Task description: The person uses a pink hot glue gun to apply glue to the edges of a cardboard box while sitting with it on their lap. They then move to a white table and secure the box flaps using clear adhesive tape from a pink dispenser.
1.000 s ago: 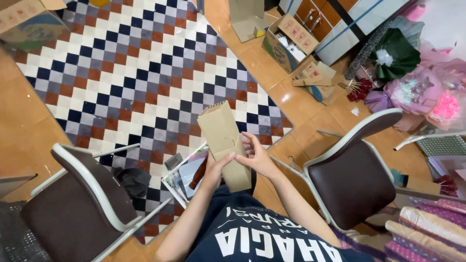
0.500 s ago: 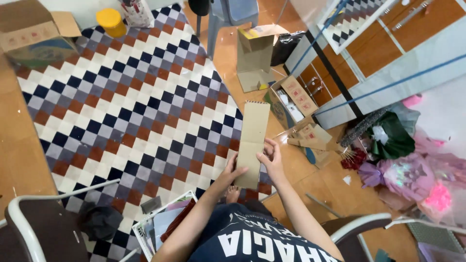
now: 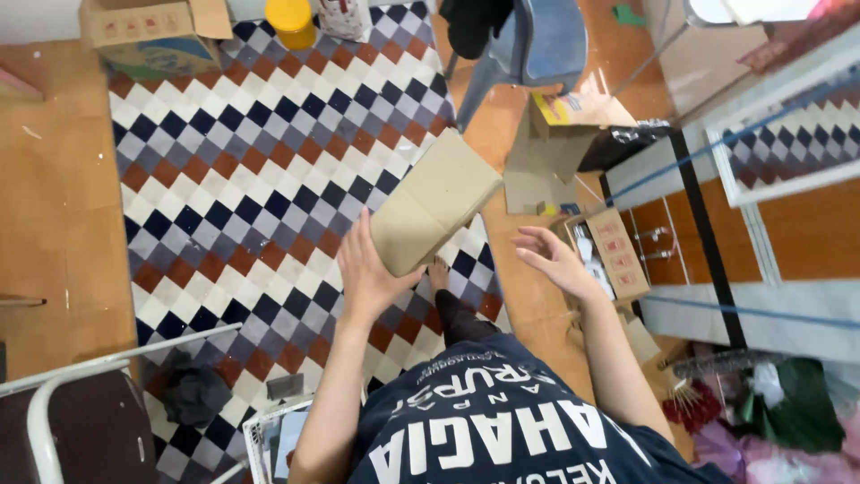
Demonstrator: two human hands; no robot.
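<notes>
A flat folded cardboard box point(image 3: 436, 203) is held up above the checkered rug point(image 3: 224, 161), tilted with its far end pointing to the right. The left hand point(image 3: 372, 273) grips its lower end (fingers spread against the underside). The right hand point(image 3: 551, 260) is empty and wide open, just beside the box but apart from it, above an open carton of small packs point(image 3: 614, 255) on the orange floor point(image 3: 54, 206).
</notes>
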